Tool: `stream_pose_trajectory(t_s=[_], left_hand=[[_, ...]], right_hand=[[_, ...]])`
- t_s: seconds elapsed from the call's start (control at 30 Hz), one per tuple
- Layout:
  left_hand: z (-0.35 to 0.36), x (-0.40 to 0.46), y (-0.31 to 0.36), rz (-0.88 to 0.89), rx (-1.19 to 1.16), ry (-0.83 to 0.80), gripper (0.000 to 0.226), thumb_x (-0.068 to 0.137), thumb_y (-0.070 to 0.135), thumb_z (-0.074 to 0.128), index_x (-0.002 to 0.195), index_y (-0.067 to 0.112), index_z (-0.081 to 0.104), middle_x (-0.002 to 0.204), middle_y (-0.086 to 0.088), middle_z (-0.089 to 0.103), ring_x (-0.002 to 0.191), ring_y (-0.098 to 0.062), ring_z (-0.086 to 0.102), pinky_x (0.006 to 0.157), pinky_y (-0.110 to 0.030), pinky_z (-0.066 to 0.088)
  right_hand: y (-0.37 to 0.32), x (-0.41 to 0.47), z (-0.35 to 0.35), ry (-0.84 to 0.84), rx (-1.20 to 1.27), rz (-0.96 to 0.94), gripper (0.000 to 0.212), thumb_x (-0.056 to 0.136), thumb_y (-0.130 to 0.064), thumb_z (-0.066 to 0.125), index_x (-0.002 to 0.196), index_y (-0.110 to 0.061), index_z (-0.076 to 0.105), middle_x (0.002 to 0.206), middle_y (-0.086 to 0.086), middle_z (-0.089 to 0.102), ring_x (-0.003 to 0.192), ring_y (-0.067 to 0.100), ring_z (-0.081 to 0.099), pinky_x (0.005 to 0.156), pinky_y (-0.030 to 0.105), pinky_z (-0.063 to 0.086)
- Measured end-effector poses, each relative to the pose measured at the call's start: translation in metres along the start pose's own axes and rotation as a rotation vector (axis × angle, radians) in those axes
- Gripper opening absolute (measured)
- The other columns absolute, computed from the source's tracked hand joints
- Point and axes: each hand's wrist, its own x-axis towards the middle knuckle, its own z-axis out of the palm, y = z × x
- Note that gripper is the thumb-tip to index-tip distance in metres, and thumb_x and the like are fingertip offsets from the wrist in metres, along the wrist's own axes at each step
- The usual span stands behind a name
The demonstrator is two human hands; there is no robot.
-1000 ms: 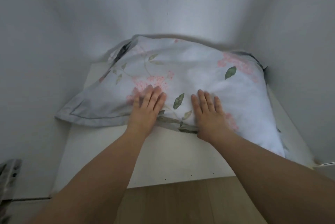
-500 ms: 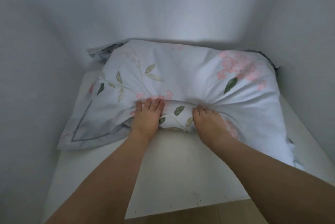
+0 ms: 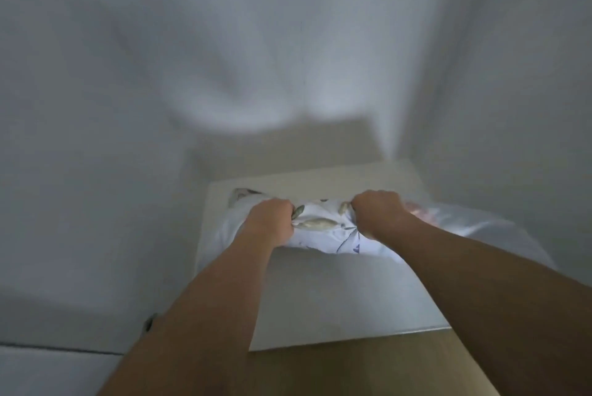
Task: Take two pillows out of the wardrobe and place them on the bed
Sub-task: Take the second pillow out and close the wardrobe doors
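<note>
Now | left hand, right hand grip pillow | blurred, apparently lifted

Soft matt cloth pillow with leaf print, smooth matt white wardrobe shelf, matt wood-look floor

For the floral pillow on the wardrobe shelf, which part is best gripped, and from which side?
Its near long edge, from the open front. The floral pillow is soft, so fabric bunches into fists, as the left hand and right hand grip it above the shelf.
</note>
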Motion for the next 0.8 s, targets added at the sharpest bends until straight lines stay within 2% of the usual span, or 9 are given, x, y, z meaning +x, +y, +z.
stream_pose_trajectory(t_s=[0.07,0.17,0.23,0.33,0.47,0.57,0.67,0.73,0.8], left_hand=[[-0.076,-0.029,0.010,-0.018,-0.031,0.027,0.023,0.083,0.012,0.056,0.103,0.011,0.066,0.106,-0.012,0.067,0.103,-0.034,0.063,0.084,-0.036,0.049],[-0.182,-0.081,0.026,-0.024,-0.055,0.047,0.019,0.080,0.015,0.058,0.097,0.012,0.067,0.104,-0.012,0.067,0.100,-0.035,0.064,0.084,-0.035,0.050],[-0.254,-0.123,0.038,-0.025,-0.065,0.049,0.013,0.078,0.016,0.058,0.088,0.015,0.066,0.093,-0.010,0.068,0.091,-0.034,0.065,0.076,-0.032,0.049],[-0.362,-0.186,0.054,-0.036,-0.091,0.071,0.010,0.075,0.016,0.058,0.081,0.015,0.065,0.073,-0.004,0.059,0.077,-0.031,0.062,0.066,-0.027,0.042],[-0.481,-0.264,0.075,-0.058,-0.129,0.116,0.010,0.074,0.014,0.056,0.079,0.015,0.065,0.063,0.001,0.049,0.070,-0.028,0.056,0.064,-0.027,0.040],[-0.535,-0.309,0.088,-0.082,-0.158,0.164,0.007,0.075,0.013,0.055,0.074,0.016,0.062,0.063,0.002,0.049,0.068,-0.026,0.054,0.064,-0.027,0.040],[-0.559,-0.333,0.091,-0.103,-0.195,0.228,0.009,0.074,0.013,0.055,0.067,0.017,0.053,0.065,0.000,0.049,0.069,-0.028,0.054,0.064,-0.027,0.040],[-0.565,-0.343,0.088,-0.125,-0.241,0.242,0.017,0.072,0.012,0.056,0.058,0.016,0.047,0.059,0.001,0.048,0.066,-0.029,0.055,0.061,-0.026,0.040],[-0.564,-0.351,0.084,-0.130,-0.298,0.235,0.022,0.069,0.011,0.056,0.051,0.016,0.045,0.054,0.000,0.047,0.061,-0.028,0.054,0.057,-0.026,0.039]], right_hand=[[0.011,-0.032,-0.066,0.029,0.006,0.008,0.025,0.085,-0.013,0.053,0.104,-0.018,0.068,0.107,0.002,0.068,0.100,0.026,0.067,0.079,0.031,0.049],[0.026,-0.091,-0.165,0.048,-0.006,0.013,0.024,0.085,-0.017,0.053,0.103,-0.018,0.068,0.104,0.001,0.069,0.097,0.024,0.068,0.081,0.032,0.051],[0.034,-0.136,-0.231,0.062,0.003,0.012,0.023,0.085,-0.019,0.053,0.104,-0.018,0.066,0.103,0.001,0.068,0.097,0.024,0.067,0.079,0.031,0.050],[0.047,-0.206,-0.332,0.069,0.026,0.019,0.024,0.083,-0.017,0.054,0.105,-0.018,0.065,0.101,0.000,0.066,0.095,0.023,0.066,0.074,0.029,0.045],[0.058,-0.293,-0.445,0.076,0.029,0.032,0.029,0.082,-0.016,0.057,0.111,-0.019,0.062,0.105,0.000,0.065,0.097,0.022,0.065,0.074,0.029,0.044],[0.060,-0.338,-0.496,0.098,0.033,0.016,0.033,0.082,-0.016,0.057,0.115,-0.019,0.059,0.110,0.001,0.063,0.102,0.022,0.064,0.077,0.028,0.044],[0.063,-0.357,-0.515,0.089,0.078,-0.046,0.042,0.082,-0.023,0.058,0.123,-0.022,0.052,0.116,0.000,0.061,0.105,0.022,0.061,0.082,0.030,0.047],[0.061,-0.361,-0.517,0.004,0.183,-0.085,0.060,0.075,-0.024,0.062,0.132,-0.024,0.042,0.125,-0.001,0.056,0.110,0.023,0.059,0.089,0.036,0.050],[0.051,-0.364,-0.517,-0.127,0.345,-0.123,0.088,0.066,-0.024,0.067,0.144,-0.026,0.026,0.136,-0.001,0.046,0.117,0.025,0.055,0.095,0.042,0.049]])
